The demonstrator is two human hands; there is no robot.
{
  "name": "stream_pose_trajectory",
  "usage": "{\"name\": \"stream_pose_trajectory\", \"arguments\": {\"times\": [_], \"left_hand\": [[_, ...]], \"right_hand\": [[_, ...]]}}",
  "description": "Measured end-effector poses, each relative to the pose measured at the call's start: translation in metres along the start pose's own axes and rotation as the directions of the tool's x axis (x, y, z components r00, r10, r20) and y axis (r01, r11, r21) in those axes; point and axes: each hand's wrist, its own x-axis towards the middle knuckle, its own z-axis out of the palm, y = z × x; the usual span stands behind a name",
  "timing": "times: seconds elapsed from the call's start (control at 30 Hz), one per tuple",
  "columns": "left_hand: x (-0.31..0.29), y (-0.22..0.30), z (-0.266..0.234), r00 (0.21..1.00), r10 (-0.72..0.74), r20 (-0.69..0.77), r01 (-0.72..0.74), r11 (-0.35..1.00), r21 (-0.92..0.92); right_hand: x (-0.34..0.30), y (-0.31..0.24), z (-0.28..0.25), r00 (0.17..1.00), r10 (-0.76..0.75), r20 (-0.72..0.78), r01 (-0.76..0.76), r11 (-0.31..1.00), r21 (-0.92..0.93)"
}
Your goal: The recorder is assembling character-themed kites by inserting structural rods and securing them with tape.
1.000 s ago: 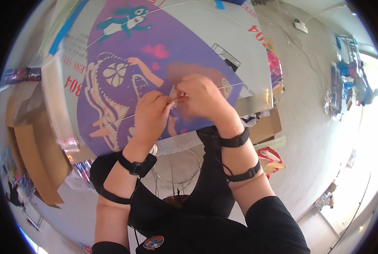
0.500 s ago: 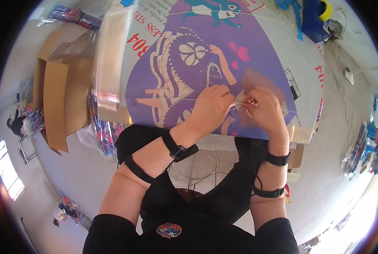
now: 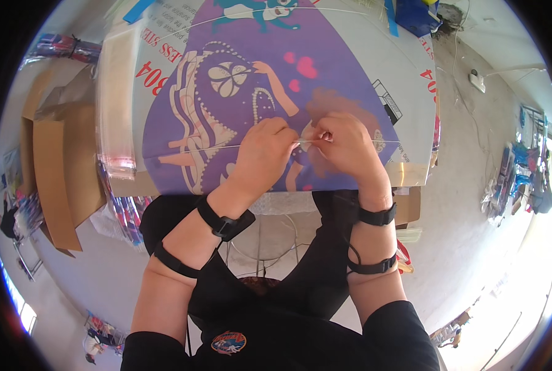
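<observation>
A purple kite sail (image 3: pixel 325 52), printed with a figure, hearts and a teal animal, lies flat in front of me. A thin white rod (image 3: pixel 214 149) crosses its near part from side to side. My left hand (image 3: pixel 265 154) is closed in a pinch on the rod near the middle. Just to its right, my right hand (image 3: pixel 348 148) pinches at the same line with curled fingers. A tiny pale piece shows between the fingertips; its exact form is too small to tell. Another thin white rod (image 3: pixel 251 13) runs across the far part of the sail.
Under the sail is a printed grey-white board (image 3: pixel 412 148). Clear plastic sleeves (image 3: pixel 116 105) are stacked at its left edge. An open cardboard box (image 3: pixel 72 167) stands further left. A blue tape dispenser (image 3: pixel 415 15) sits at the far right corner. Packed bundles lie around, and people are in the distance.
The view has shifted, so the worktop sits further left in the picture. Both hands keep pinching at the rod's middle, their fingertips slightly further apart.
</observation>
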Motion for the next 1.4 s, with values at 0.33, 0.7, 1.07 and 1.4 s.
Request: {"name": "stream_pose_trajectory", "arguments": {"times": [0.33,0.7,1.07,1.4], "left_hand": [[0.004,0.008,-0.004,0.997,-0.062,0.047,0.062,0.998,0.002],[0.004,0.006,0.002,1.000,-0.013,0.009,0.013,0.999,0.032],[0.005,0.003,-0.001,1.000,0.017,0.015,-0.016,1.000,-0.002],[0.006,0.003,-0.001,0.999,0.014,0.031,-0.015,1.000,0.010]], "right_hand": [[0.000,0.001,0.004,1.000,-0.005,0.010,0.006,0.998,-0.064],[-0.002,0.003,0.003,1.000,0.003,0.013,-0.002,0.998,-0.062],[-0.001,0.002,0.005,0.999,-0.009,-0.034,0.008,1.000,-0.019],[0.000,0.004,0.004,1.000,-0.010,-0.016,0.009,0.999,-0.033]]}}
